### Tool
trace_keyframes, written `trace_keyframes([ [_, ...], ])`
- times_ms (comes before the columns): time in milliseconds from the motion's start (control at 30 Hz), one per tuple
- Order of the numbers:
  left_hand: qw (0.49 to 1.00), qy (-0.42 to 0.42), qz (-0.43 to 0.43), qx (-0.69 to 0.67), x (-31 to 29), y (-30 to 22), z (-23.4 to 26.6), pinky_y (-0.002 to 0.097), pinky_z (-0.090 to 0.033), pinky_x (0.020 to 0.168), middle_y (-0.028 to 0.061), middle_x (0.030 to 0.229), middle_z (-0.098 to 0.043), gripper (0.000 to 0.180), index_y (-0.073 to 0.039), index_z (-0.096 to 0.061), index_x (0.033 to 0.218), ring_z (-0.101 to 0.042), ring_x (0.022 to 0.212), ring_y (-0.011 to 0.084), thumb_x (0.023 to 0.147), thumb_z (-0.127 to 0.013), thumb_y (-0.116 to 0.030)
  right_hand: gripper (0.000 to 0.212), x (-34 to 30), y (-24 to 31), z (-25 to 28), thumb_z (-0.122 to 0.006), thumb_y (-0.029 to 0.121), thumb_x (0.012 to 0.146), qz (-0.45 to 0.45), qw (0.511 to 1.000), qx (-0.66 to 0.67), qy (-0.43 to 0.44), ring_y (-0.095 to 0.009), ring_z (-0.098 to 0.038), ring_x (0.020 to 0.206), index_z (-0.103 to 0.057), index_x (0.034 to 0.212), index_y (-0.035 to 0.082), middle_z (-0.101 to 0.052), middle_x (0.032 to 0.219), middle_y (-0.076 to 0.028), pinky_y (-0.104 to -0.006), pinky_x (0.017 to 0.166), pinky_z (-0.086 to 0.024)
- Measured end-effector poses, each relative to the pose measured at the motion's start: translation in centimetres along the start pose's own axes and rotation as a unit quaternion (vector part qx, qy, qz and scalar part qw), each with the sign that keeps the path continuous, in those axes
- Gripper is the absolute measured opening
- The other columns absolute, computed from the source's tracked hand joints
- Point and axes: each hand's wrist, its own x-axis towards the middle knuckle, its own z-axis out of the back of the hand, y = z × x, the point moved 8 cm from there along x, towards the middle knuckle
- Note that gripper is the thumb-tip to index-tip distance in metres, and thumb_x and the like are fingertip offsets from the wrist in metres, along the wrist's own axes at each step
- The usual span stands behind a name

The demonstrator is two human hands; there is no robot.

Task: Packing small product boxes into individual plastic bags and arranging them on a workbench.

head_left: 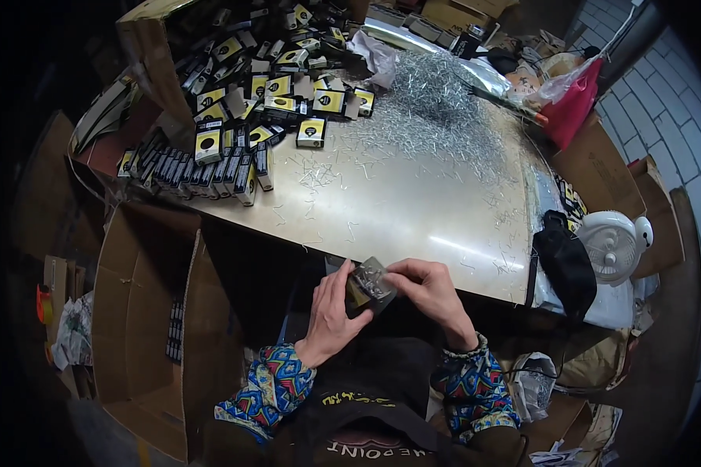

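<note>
Just off the table's near edge, my left hand (331,311) grips a small greyish see-through packet (372,279) with silvery bits showing in it. Something yellow and dark shows beside my left fingers, perhaps part of a small box; its shape is mostly hidden. My right hand (432,292) is closed in a pinch at the packet's right edge, thumb and forefinger together. Across the table lies a big heap of thin silver metal pins (436,93), with loose ones scattered toward me. Small black, yellow and white boxes (311,132) are piled at the far left.
Standing boxes (226,171) line the table's left edge. Below them is a large open carton (132,311). A white fan (611,247) and a black bag (565,265) sit at the right. A pink bag (580,101) hangs at the far right.
</note>
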Motion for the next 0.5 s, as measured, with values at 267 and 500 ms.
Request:
trace_keyframes([
  [267, 0.998, -0.034, 0.031, -0.048, 0.5, 0.2, 0.3, 0.0397, -0.052, 0.087, 0.0224, 0.115, -0.057, 0.074, 0.002, -0.041, 0.130, -0.061, 0.103, 0.0374, 0.069, -0.081, -0.016, 0.046, -1.5, 3.6, -2.4, -0.077, 0.018, 0.079, 0.254, 0.938, -0.234, -0.018, -0.034, -0.050, 0.123, -0.062, 0.121, 0.007, -0.051, 0.137, -0.017, -0.0404, 0.096, -0.048],
  [500, 0.997, -0.068, -0.030, -0.005, 0.4, -0.8, 1.0, 0.0426, -0.051, 0.080, 0.0211, 0.107, -0.055, 0.071, 0.000, -0.042, 0.127, -0.059, 0.096, 0.0394, 0.069, -0.081, -0.014, 0.039, -1.3, 2.9, -3.5, -0.074, 0.018, 0.082, 0.260, 0.934, -0.243, -0.020, -0.035, -0.053, 0.120, -0.065, 0.118, 0.009, -0.053, 0.135, -0.018, -0.0405, 0.095, -0.048],
])
